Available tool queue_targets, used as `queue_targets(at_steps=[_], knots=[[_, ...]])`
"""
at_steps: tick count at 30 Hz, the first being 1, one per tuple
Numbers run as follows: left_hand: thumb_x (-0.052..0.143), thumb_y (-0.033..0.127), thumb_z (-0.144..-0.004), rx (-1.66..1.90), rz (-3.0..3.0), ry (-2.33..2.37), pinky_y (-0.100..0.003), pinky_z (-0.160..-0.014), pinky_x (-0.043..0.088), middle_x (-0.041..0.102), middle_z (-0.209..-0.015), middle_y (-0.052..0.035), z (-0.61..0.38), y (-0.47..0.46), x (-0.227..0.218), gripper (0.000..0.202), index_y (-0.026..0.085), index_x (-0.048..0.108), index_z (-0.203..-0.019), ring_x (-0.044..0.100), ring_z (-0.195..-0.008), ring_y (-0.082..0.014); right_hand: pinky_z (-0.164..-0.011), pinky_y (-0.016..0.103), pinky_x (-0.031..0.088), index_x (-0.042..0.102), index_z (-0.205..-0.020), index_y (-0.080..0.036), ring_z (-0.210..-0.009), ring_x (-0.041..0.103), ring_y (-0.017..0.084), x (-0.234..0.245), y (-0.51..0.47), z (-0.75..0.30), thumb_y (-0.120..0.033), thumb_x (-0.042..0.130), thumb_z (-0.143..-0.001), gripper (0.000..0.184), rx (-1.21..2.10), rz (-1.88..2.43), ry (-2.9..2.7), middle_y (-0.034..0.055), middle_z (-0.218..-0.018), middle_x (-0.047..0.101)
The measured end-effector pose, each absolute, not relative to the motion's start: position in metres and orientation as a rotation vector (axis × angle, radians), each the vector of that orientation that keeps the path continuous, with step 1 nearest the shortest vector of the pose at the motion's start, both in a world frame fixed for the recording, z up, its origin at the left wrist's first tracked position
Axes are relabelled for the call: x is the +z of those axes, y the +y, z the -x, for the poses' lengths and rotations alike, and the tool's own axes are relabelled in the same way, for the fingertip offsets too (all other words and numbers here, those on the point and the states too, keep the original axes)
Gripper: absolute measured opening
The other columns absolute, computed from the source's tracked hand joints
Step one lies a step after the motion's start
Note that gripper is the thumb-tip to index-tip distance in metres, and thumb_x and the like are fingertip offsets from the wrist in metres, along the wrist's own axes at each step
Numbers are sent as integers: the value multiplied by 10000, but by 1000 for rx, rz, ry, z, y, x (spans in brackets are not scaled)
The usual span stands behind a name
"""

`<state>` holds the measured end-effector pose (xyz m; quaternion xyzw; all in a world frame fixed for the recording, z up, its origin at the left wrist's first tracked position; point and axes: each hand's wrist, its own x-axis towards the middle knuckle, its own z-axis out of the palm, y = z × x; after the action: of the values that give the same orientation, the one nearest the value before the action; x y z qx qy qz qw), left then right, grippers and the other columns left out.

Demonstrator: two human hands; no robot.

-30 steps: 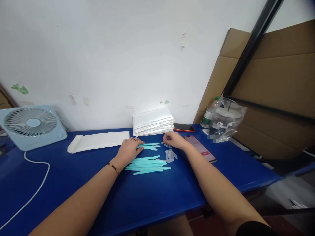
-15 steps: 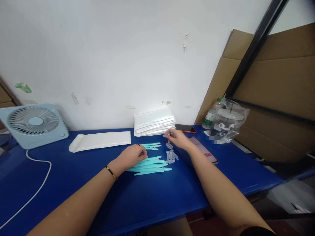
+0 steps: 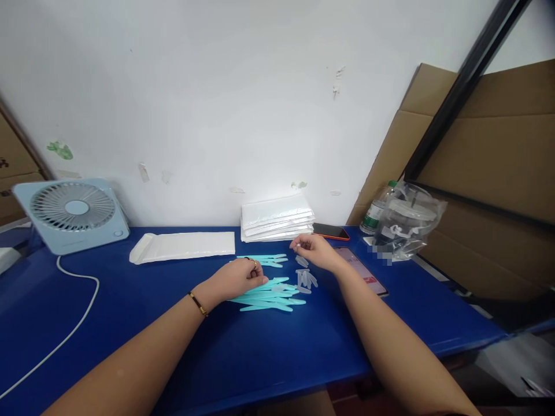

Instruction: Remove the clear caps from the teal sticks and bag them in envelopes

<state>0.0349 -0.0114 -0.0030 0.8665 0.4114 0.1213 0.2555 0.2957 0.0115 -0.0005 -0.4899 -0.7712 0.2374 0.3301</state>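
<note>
My left hand (image 3: 243, 278) is closed, its fingertips curled over a loose pile of slim turquoise sticks (image 3: 271, 303) shaped like eyebrow razors. What those fingers grip, if anything, is hidden. Behind the hand lies a smaller group of the same turquoise sticks (image 3: 273, 257). My right hand (image 3: 314, 250) has thumb and fingers pinched together in front of the stack of white mailers. Whatever it holds is too small to make out. Several clear plastic caps (image 3: 307, 279) lie on the blue table, just below the right hand and beside the sticks.
White padded mailers (image 3: 277, 218) are stacked against the wall, and a single mailer (image 3: 186, 245) lies to their left. A fan (image 3: 76, 211) stands at far left, its cable trailing forward. Two phones (image 3: 362, 271), a bottle (image 3: 375, 216) and a bagged cup (image 3: 407, 222) are at right.
The view has shifted slightly, so everything sits a little differently in frame. My left fingertips have moved slightly over the pile. The cap seen at my right fingertips before no longer shows clearly.
</note>
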Motion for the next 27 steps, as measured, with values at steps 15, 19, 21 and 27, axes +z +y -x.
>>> queue_targets(at_steps=[15, 19, 21, 27], knots=[[480, 416, -786, 414, -2318, 1188, -235, -515, 363, 623, -713, -9, -34, -7, -10, 238, 205, 586, -752, 541, -616, -145, -556, 202, 388, 669, -766, -183, -633, 521, 101, 14, -30, -254, -221, 637, -719, 68, 643, 1008, -2648, 6, -746, 591], [435, 430, -818, 510, -2242, 1223, -235, -536, 381, 633, -728, -7, -29, -6, -7, 265, 198, 563, -822, 549, -625, -141, -559, 207, 375, 646, -772, -182, -643, 513, 107, 14, -30, -252, -217, 630, -722, 63, 574, 1034, -2666, 10, -757, 584], [406, 437, -839, 542, -2189, 1229, -237, -534, 383, 646, -735, -3, -26, -4, -6, 276, 197, 538, -868, 557, -611, -138, -553, 210, 364, 628, -812, -184, -639, 499, 111, 13, -30, -251, -262, 665, -706, 137, 518, 1065, -2649, 8, -761, 573], [344, 451, -871, 628, -2248, 1316, -257, -568, 385, 636, -730, -4, -18, 4, -5, 313, 211, 544, -885, 551, -631, -159, -594, 221, 371, 628, -859, -193, -688, 505, 119, 9, -30, -249, -262, 626, -764, 117, 474, 1057, -2628, 17, -817, 580]])
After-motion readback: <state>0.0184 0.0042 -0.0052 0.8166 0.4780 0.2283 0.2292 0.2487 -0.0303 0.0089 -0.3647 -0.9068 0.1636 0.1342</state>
